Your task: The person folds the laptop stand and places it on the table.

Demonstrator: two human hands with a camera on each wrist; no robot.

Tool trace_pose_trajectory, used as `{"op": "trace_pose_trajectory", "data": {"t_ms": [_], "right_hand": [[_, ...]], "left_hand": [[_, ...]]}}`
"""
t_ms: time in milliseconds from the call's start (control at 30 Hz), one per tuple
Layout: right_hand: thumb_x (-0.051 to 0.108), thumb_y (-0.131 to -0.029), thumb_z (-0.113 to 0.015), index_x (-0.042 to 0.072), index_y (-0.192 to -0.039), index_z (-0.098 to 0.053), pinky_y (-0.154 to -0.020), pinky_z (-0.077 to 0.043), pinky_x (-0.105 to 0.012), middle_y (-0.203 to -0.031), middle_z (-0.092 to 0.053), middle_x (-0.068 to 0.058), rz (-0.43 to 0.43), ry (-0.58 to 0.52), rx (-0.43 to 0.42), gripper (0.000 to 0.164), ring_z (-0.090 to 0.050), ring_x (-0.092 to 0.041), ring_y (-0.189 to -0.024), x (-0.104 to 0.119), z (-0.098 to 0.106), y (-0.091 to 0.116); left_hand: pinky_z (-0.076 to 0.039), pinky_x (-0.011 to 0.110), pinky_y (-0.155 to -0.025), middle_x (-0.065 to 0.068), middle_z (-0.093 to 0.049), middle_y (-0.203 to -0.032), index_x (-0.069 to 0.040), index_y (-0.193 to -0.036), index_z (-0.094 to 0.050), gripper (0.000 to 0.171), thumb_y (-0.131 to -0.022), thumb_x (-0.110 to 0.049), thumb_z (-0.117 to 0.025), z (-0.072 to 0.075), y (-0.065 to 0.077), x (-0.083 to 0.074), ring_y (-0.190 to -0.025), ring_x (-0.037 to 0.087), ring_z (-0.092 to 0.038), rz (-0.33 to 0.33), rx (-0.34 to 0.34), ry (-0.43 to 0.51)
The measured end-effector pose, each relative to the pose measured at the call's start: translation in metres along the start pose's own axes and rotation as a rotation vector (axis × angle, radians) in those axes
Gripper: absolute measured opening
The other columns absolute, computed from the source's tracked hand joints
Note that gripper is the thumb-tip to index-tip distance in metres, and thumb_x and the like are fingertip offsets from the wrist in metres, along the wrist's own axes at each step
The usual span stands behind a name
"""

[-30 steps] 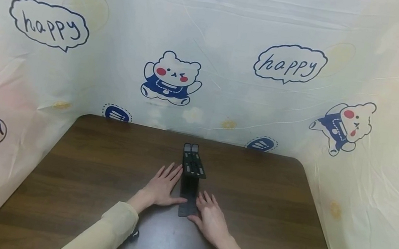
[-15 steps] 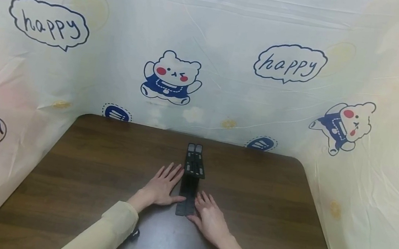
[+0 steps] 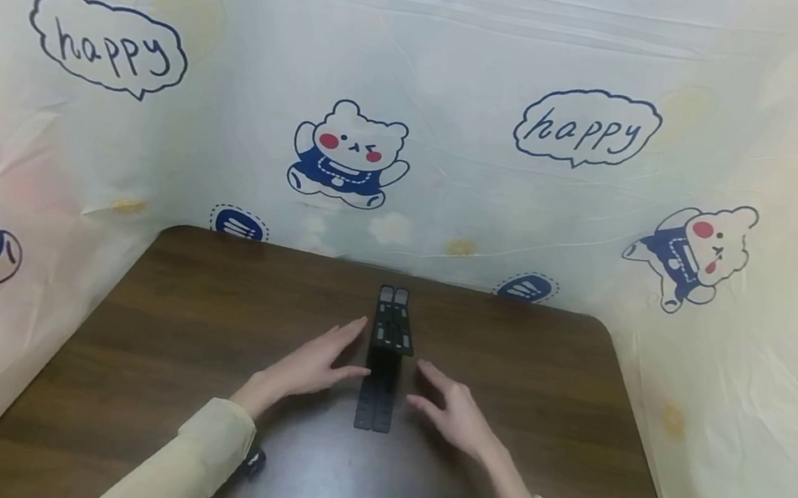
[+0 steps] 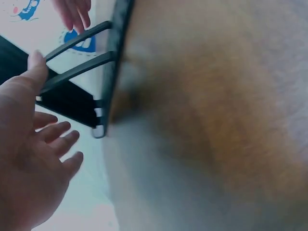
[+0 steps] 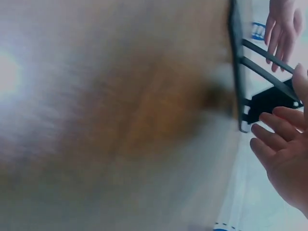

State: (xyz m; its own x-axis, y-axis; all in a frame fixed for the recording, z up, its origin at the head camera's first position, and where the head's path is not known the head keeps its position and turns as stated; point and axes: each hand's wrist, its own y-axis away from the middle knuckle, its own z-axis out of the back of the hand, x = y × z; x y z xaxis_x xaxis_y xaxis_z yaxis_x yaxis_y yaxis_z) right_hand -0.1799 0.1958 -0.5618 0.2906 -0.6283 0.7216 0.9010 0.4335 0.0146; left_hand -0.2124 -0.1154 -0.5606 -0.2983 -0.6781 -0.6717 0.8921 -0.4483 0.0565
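A narrow black folding stand (image 3: 394, 328) stands in the middle of the table, its slotted top plate raised over a flat base (image 3: 372, 418). Slanted struts (image 4: 79, 71) join plate and base in the left wrist view. My left hand (image 3: 308, 367) is at the stand's left side, fingers extended, thumb tip overlapping the stand's edge in the head view. On the other side my right hand (image 3: 458, 417) has its fingers loosely bent, a small gap showing between it and the stand. Neither hand grips anything.
The brown wooden table (image 3: 210, 300) reaches back to a pale printed curtain (image 3: 452, 189), which also hangs along both sides. A small dark object (image 3: 254, 464) shows beside the left cuff.
Both hands have lifted off their flat pose beside the base. The right hand has drawn away to the right, the left slightly back. The stand shifted slightly right and straightened.
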Motion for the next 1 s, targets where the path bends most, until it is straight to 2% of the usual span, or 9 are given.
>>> {"op": "trace_pose_trajectory", "data": {"t_ms": [200,433,567,767,1000], "right_hand": [[0.034,-0.105,-0.076,0.011,-0.166,-0.048,-0.127,-0.044,-0.061,-0.171,-0.049,-0.018,0.062,-0.045,-0.07,0.071,-0.051,-0.038,-0.158,0.011,0.017,-0.016],[0.023,-0.103,-0.08,0.016,-0.167,-0.048,-0.125,-0.045,-0.062,-0.171,-0.05,-0.012,0.167,-0.062,-0.112,0.072,-0.051,-0.037,-0.157,0.023,0.024,-0.031],[0.022,-0.103,-0.079,0.012,-0.164,-0.052,-0.126,-0.044,-0.062,-0.171,-0.051,-0.011,0.197,-0.075,-0.109,0.068,-0.051,-0.036,-0.157,0.03,0.024,-0.036],[0.015,-0.105,-0.074,0.008,-0.154,-0.064,-0.127,-0.041,-0.064,-0.162,-0.06,-0.014,0.216,-0.096,-0.104,0.05,-0.051,-0.043,-0.156,0.034,0.02,-0.045],[0.016,-0.108,-0.07,0.006,-0.146,-0.07,-0.124,-0.046,-0.063,-0.152,-0.069,-0.016,0.236,-0.028,-0.144,0.039,-0.059,-0.045,-0.148,0.035,0.019,-0.052]], "left_hand": [[-0.027,0.073,-0.132,0.011,-0.027,-0.184,-0.019,-0.176,-0.025,0.085,-0.109,-0.047,-0.068,0.016,0.0,-0.017,-0.167,0.05,-0.026,-0.054,-0.04,0.086],[-0.035,0.066,-0.131,0.009,-0.033,-0.182,-0.016,-0.174,-0.034,0.078,-0.109,-0.042,-0.069,0.022,-0.004,-0.027,-0.167,0.038,-0.036,-0.123,-0.065,0.079],[-0.038,0.067,-0.13,0.012,-0.04,-0.178,-0.014,-0.171,-0.041,0.072,-0.11,-0.041,-0.068,0.021,-0.007,-0.031,-0.164,0.041,-0.04,-0.129,-0.076,0.054],[-0.041,0.066,-0.128,0.014,-0.051,-0.17,-0.013,-0.166,-0.049,0.06,-0.113,-0.038,-0.063,0.017,-0.013,-0.034,-0.159,0.044,-0.047,-0.135,-0.091,-0.012],[-0.045,0.063,-0.126,0.014,-0.058,-0.165,-0.013,-0.162,-0.055,0.053,-0.114,-0.034,-0.061,0.02,-0.018,-0.038,-0.156,0.039,-0.053,-0.092,-0.092,-0.046]]}}
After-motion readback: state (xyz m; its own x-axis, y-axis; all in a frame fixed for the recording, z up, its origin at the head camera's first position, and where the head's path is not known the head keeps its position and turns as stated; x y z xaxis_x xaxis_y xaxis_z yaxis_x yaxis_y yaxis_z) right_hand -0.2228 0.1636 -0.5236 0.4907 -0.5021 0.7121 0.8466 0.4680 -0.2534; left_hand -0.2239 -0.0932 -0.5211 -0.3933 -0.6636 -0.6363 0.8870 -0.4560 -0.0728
